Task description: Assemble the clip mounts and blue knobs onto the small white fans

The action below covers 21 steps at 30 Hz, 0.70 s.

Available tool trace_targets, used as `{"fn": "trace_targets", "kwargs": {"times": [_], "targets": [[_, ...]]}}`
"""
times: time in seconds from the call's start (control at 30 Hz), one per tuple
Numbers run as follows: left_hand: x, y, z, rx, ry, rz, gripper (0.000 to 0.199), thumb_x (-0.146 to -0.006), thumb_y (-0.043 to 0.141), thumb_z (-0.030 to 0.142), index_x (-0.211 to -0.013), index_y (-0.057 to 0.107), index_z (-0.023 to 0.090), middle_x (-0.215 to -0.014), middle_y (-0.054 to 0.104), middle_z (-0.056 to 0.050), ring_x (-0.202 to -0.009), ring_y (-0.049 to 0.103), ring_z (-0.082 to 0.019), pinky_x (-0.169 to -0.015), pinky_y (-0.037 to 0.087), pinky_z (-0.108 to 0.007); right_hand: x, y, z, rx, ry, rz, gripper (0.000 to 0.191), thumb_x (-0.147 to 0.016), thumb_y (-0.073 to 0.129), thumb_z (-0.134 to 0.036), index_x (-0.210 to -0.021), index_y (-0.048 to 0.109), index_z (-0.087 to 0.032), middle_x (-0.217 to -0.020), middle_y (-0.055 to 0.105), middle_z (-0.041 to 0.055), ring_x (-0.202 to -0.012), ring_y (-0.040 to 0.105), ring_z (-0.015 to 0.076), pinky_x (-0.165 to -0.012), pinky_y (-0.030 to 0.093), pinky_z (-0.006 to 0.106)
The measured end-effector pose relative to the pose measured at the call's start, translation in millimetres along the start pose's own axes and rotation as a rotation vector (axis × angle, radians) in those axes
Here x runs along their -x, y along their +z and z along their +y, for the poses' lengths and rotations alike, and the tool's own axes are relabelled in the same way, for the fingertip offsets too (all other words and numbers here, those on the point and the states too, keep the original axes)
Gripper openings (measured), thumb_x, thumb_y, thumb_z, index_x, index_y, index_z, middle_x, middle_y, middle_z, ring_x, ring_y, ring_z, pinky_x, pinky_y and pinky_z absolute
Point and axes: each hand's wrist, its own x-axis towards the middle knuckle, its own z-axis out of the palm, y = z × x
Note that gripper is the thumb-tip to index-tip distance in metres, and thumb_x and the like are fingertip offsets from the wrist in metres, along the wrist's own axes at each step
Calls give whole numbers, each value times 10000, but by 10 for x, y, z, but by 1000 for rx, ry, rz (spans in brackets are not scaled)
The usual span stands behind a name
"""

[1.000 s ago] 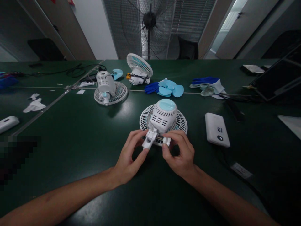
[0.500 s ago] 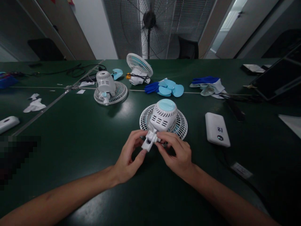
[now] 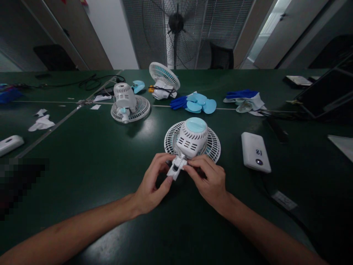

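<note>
A small white fan (image 3: 192, 138) with a pale blue back cap lies grille-down on the dark green table. At its near side sticks out a white plastic bracket (image 3: 177, 167), which looks like its mounting joint. My left hand (image 3: 154, 186) has thumb and fingers closed on the bracket's left side and lower end. From the right, my right hand (image 3: 209, 176) pinches the bracket's other side near the fan housing; whether a small part sits in that pinch is hidden by the fingertips.
Farther back lie a second fan (image 3: 125, 101), a third fan (image 3: 164, 81) tilted up, blue fan blades (image 3: 201, 103) and blue-white gloves (image 3: 245, 99). A white power bank (image 3: 256, 152) with a cable rests at right. Paper scraps (image 3: 42, 123) lie at left.
My right fingertips have shifted slightly down along the bracket's right side. The bracket sits a touch lower in view; both hands keep their hold, and the fan stays put.
</note>
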Motion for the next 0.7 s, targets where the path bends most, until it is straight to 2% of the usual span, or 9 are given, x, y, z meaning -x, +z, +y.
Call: {"fn": "trace_targets", "kwargs": {"times": [0.13,0.27,0.7], "targets": [[-11,-3,2,28,-4,-15,371,-1052,520,282,-1420,510,234,-1287,493,-119,-939,566,-188,-817,526,-335,-30,-14,-15,29,15,-1,205,-1019,605,-176,-815,591,-191,-754,605,-9,-659,571,116,-605,438,285],[-25,-1,-11,65,-19,-16,346,-1063,509,281,-1404,523,227,-1247,503,-108,-899,563,-170,-790,523,-317,-29,-12,-17,-24,69,65,40,-977,647,-167,-965,620,-194,-797,599,-17,-662,579,110,-604,461,265],[-24,4,-9,92,-41,-13,322,-1067,510,266,-1387,531,239,-1202,512,-89,-869,563,-150,-755,513,-298,-6,0,22,-128,127,66,167,-939,610,-109,-1066,610,-217,-806,551,-24,-656,561,127,-583,458,289]]}}
